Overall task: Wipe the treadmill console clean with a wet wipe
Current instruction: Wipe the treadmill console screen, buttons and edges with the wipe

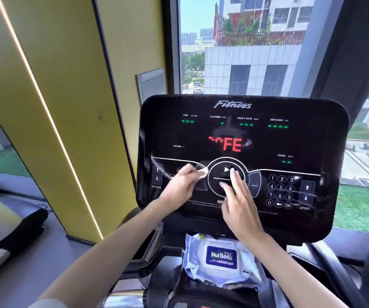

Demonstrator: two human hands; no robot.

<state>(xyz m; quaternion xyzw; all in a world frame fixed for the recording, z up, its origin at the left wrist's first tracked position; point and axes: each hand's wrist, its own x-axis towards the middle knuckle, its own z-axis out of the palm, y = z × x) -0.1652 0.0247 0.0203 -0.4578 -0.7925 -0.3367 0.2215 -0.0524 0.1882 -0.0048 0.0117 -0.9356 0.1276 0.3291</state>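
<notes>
I see the right hand (239,203) spread flat on the treadmill console (312,141), probably bracing it, the left hand (182,185) curled alongside (blur hides any grip), the wet wipe packet (221,256) lying just beneath, within reach.

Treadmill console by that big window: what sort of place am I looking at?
Probably a gym on an upper floor. The treadmill console reads Fitness, with speed and incline keys, and the window behind it looks down on streets and buildings.

start label (224,175) behind the right hand (239,205), left hand (180,187) motion-blurred, console (312,141) fine print (201,202) illegibly small
</notes>
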